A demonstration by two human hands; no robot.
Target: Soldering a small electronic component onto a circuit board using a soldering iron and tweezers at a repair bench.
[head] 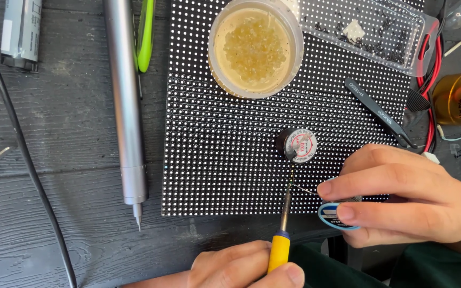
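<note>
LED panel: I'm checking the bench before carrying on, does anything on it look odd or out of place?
Nothing looks damaged or spilled. The LED panel is being used as a shelf: an open tub of yellowish paste, a clear plastic tray, black tweezers and a small solder spool all rest on it.

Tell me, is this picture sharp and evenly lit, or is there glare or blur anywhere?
Head view: mostly sharp under soft, even light; the dotted panel stays crisp. Bright highlights run along the metal tool and the brass cup. Shadows are faint. The right hand looks slightly soft.
</note>
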